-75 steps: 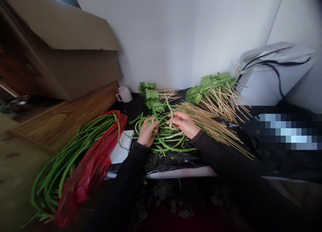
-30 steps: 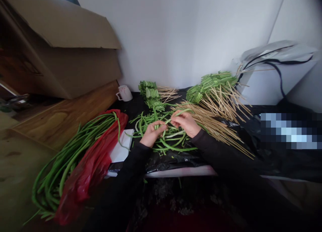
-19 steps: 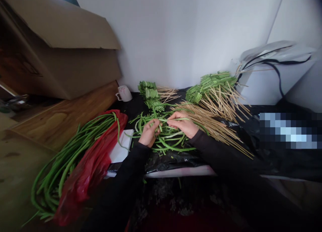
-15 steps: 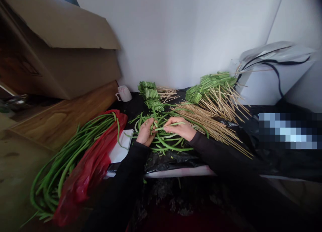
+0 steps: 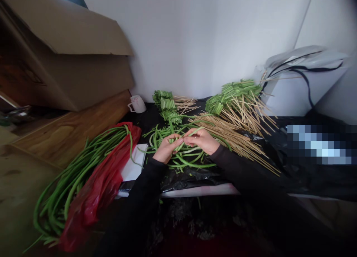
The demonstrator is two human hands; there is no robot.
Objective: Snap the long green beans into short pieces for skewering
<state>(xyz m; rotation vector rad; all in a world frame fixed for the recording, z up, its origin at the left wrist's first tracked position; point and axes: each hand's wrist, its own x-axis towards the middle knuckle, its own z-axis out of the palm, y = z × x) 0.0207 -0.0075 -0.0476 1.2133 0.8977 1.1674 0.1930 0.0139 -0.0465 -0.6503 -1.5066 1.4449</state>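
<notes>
Grasps with left hand (image 5: pixel 164 150) several short green pieces (image 5: pixel 171 140), with fingers curled over and thumb pressed in. Cannot tell exact count, nor confirm any stick among them; partly hidden by fingers. Pinches with right hand (image 5: pixel 205 141) a green bean (image 5: pixel 199 130) between thumb and bent fingers; slants from above right knuckles down toward left fingertips. Both hands close together; thumb tips very near each other, contact uncertain. Both forearms in dark sleeves (image 5: pixel 234 167).

Directly below hands: heap of loose beans (image 5: pixel 192 163), long and curved, mixed with cut bits, on black plastic sheet (image 5: pixel 184 179).

Just right of heap: spread of bare wooden sticks (image 5: pixel 242 145), fanned toward near right. Beyond hands, slightly left: left stack of green segments (image 5: pixel 167 103), in packed rows, with stick ends projecting right. Farther right, near white wall (image 5: pixel 195 45): larger right stack (image 5: pixel 237 91), likewise with sticks jutting toward near right.

At left: red plastic bag (image 5: pixel 97 197), opened alongside long uncut beans (image 5: pixel 75 179); white flat item (image 5: pixel 134 166) just beside it. Farther back: pale mug (image 5: pixel 138 104) and cardboard box (image 5: pixel 95 67). At far right: clear plastic bag (image 5: pixel 301 60) with black strap.
</notes>
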